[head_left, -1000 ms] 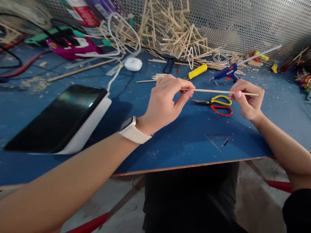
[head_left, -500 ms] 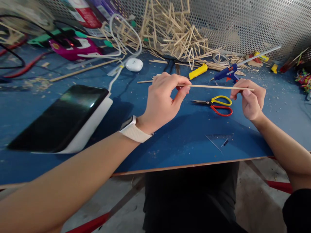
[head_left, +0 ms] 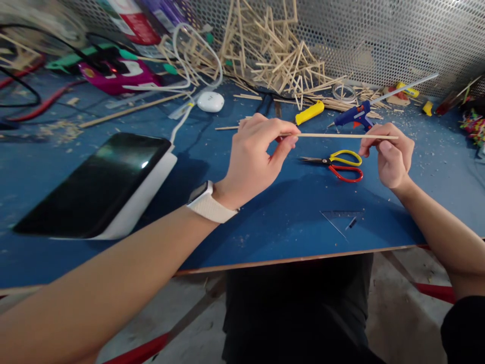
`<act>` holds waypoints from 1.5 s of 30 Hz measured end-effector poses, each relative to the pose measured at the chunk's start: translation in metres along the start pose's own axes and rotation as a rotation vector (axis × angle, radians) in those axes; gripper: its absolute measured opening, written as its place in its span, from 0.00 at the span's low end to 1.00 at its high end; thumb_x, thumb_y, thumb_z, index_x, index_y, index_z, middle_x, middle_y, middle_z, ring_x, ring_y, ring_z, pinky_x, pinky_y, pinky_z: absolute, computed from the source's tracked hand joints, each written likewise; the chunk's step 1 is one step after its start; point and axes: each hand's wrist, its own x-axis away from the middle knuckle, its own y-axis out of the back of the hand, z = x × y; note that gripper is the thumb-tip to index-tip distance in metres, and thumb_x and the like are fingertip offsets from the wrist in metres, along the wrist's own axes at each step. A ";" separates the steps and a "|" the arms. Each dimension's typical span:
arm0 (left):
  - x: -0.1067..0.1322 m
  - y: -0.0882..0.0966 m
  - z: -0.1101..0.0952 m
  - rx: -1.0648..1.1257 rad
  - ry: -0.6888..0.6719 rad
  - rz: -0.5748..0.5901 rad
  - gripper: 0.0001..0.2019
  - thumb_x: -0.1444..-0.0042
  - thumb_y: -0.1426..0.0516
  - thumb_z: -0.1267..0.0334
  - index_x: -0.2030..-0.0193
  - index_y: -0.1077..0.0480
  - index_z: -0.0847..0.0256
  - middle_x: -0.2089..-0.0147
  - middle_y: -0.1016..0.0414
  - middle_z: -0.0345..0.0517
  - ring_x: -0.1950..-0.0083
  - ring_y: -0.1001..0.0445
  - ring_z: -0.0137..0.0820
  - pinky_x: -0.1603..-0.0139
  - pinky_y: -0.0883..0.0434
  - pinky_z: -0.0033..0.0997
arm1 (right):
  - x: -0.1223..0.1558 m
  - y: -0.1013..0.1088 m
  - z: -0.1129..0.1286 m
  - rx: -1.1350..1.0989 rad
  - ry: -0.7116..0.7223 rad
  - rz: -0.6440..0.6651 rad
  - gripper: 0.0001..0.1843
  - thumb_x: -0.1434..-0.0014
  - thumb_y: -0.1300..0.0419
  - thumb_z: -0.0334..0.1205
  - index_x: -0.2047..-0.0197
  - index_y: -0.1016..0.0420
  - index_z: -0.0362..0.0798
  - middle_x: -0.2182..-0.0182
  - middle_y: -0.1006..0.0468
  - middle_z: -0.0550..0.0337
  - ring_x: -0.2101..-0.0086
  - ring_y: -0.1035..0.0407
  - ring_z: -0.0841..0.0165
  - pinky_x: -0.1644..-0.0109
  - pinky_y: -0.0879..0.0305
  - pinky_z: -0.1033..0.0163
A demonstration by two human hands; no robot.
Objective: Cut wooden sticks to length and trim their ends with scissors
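A thin wooden stick (head_left: 333, 135) is held level above the blue table (head_left: 288, 222), between both hands. My left hand (head_left: 254, 156), with a white watch at the wrist, pinches the stick's left end between thumb and fingers. My right hand (head_left: 390, 156) pinches it near the right end, with a short tip poking out past the fingers. Just below the stick, yellow-and-red scissors (head_left: 339, 165) lie on the table. A blue glue gun (head_left: 354, 115) and a yellow-handled tool (head_left: 308, 111) lie behind the stick.
A dark tablet on a white stand (head_left: 98, 184) sits at the left. A big pile of wooden sticks (head_left: 276, 50) leans on the perforated metal wall at the back. Cables, a white round device (head_left: 210, 101) and a magenta object (head_left: 117, 76) crowd the back left. A clear set square (head_left: 341, 220) lies near the front edge.
Both hands have lifted the stick slightly and evened it out to level; the right hand's fingers have shifted along it. Nothing on the table has moved.
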 end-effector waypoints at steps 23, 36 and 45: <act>-0.001 0.003 -0.002 0.004 0.051 0.054 0.10 0.14 0.42 0.59 0.47 0.17 0.49 0.57 0.12 0.44 0.51 0.16 0.47 0.41 0.23 0.51 | -0.003 0.001 -0.008 -0.065 0.107 0.046 0.19 0.20 0.35 0.60 0.56 0.11 0.58 0.67 0.16 0.62 0.70 0.22 0.67 0.65 0.25 0.58; -0.001 0.003 -0.001 -0.003 -0.036 -0.015 0.08 0.13 0.40 0.60 0.46 0.18 0.48 0.52 0.11 0.41 0.50 0.16 0.45 0.45 0.25 0.52 | -0.003 0.001 -0.012 -0.103 0.112 0.037 0.18 0.22 0.34 0.58 0.56 0.10 0.57 0.68 0.16 0.61 0.70 0.24 0.66 0.66 0.28 0.57; -0.002 0.004 -0.003 -0.050 -0.062 -0.015 0.09 0.11 0.42 0.57 0.46 0.19 0.48 0.53 0.10 0.40 0.51 0.16 0.44 0.47 0.24 0.53 | -0.004 0.000 -0.010 -0.078 0.127 -0.003 0.18 0.24 0.33 0.57 0.59 0.08 0.58 0.69 0.15 0.60 0.70 0.24 0.65 0.66 0.31 0.56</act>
